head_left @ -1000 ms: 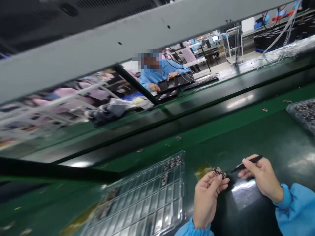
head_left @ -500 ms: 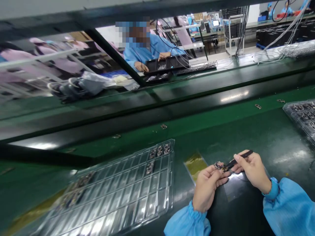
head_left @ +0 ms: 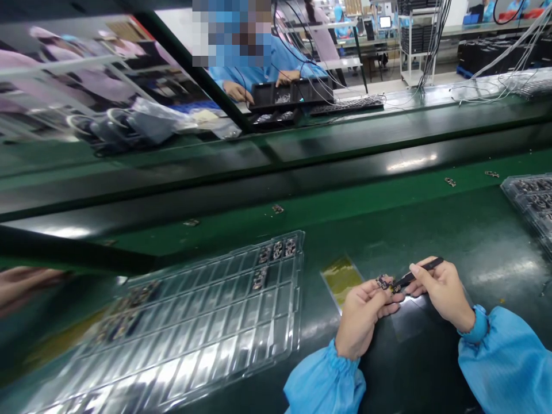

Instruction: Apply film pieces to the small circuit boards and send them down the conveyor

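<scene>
My left hand [head_left: 361, 315] pinches a small dark circuit board [head_left: 383, 282] between thumb and fingers, just above the green bench. My right hand [head_left: 440, 290] grips black tweezers [head_left: 417, 272], their tip touching the right end of the board. Both wrists wear blue sleeves. To the left lies a clear plastic tray [head_left: 194, 328] with many pockets; a few small boards sit in its far corner. A yellowish strip [head_left: 340, 276] lies on the bench just beyond my left hand.
A second clear tray [head_left: 532, 201] holding small boards sits at the right edge. Loose small parts [head_left: 450, 181] dot the green strip beside the dark conveyor belt [head_left: 302, 184]. Across it, a person in blue [head_left: 276, 63] handles a black tray. A blurred hand [head_left: 21, 284] shows at far left.
The view tilted down, so the overhead beam left the frame. The tweezers came from apart to touching the board in my left hand. A blurred hand appeared at the left edge.
</scene>
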`<control>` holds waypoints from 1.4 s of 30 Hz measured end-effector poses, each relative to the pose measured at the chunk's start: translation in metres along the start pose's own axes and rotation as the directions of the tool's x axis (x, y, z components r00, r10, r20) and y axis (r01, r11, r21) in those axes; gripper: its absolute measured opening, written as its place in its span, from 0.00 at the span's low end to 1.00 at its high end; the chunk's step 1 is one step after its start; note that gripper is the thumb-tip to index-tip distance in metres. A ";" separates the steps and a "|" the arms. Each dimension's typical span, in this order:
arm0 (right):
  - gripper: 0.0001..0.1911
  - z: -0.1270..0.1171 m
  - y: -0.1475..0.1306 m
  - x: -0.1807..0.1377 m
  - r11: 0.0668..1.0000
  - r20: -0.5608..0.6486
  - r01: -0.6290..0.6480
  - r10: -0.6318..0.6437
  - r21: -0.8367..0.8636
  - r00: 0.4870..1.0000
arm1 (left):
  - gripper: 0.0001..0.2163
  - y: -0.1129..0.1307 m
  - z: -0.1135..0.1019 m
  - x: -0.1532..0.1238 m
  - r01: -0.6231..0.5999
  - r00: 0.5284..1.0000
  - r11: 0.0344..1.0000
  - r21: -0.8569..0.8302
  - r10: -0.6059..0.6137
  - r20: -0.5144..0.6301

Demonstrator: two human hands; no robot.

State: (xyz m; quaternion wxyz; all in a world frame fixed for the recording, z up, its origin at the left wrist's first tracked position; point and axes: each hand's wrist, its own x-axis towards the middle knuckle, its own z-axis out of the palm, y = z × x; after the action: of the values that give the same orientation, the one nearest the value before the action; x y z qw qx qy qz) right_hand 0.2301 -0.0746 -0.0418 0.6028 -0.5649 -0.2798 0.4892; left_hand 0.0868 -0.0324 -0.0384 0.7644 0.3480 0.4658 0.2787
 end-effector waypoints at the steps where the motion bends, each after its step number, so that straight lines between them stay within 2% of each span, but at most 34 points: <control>1: 0.20 0.000 0.000 0.000 1.000 0.000 -0.001 0.001 0.001 1.000 | 0.12 0.000 0.000 0.000 -0.001 1.000 1.000 0.001 0.001 0.001; 12: 0.19 0.000 -0.001 -0.001 1.000 0.012 -0.004 0.004 -0.004 1.000 | 0.13 -0.002 -0.001 0.002 -0.005 1.000 1.000 0.011 0.005 -0.009; 20: 0.18 0.002 -0.001 -0.004 0.999 0.004 0.044 -0.044 -0.022 0.999 | 0.12 -0.005 -0.002 0.001 -0.031 0.999 0.999 0.010 0.031 -0.021; 24: 0.14 0.003 -0.004 -0.008 0.990 0.001 0.117 -0.117 -0.077 0.993 | 0.12 -0.006 -0.002 0.001 -0.037 0.999 0.999 -0.008 0.037 -0.016; 26: 0.11 0.003 -0.006 -0.012 0.971 0.013 0.192 -0.192 -0.144 0.981 | 0.12 -0.006 -0.001 0.002 -0.037 0.999 0.999 -0.023 0.037 -0.017; 28: 0.07 0.002 -0.008 -0.016 0.911 0.052 0.320 -0.318 -0.259 0.947 | 0.13 -0.005 -0.001 0.002 -0.034 0.999 0.999 -0.038 0.033 -0.023; 30: 0.05 0.000 -0.010 -0.019 0.808 0.103 0.455 -0.451 -0.374 0.886 | 0.13 -0.005 0.000 0.003 -0.032 0.999 0.998 -0.056 0.031 -0.030; 32: 0.05 -0.003 -0.012 -0.020 0.731 0.124 0.524 -0.528 -0.437 0.840 | 0.12 -0.004 0.000 0.003 -0.035 0.999 0.997 -0.073 0.032 -0.040; 36: 0.05 -0.006 -0.012 -0.019 0.748 0.099 0.506 -0.518 -0.429 0.850 | 0.12 -0.004 -0.001 0.003 -0.044 0.998 0.995 -0.088 0.040 -0.043; 42: 0.05 -0.003 -0.010 -0.019 0.778 0.126 0.488 -0.480 -0.395 0.868 | 0.11 -0.006 -0.003 0.006 -0.046 0.998 0.992 -0.120 0.041 -0.046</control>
State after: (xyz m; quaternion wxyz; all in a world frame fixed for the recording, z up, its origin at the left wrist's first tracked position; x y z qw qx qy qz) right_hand 0.2285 -0.0914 -0.0291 0.5716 -0.5843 -0.5179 0.2523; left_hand 0.0870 -0.0307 -0.0467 0.7676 0.3048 0.4569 0.3304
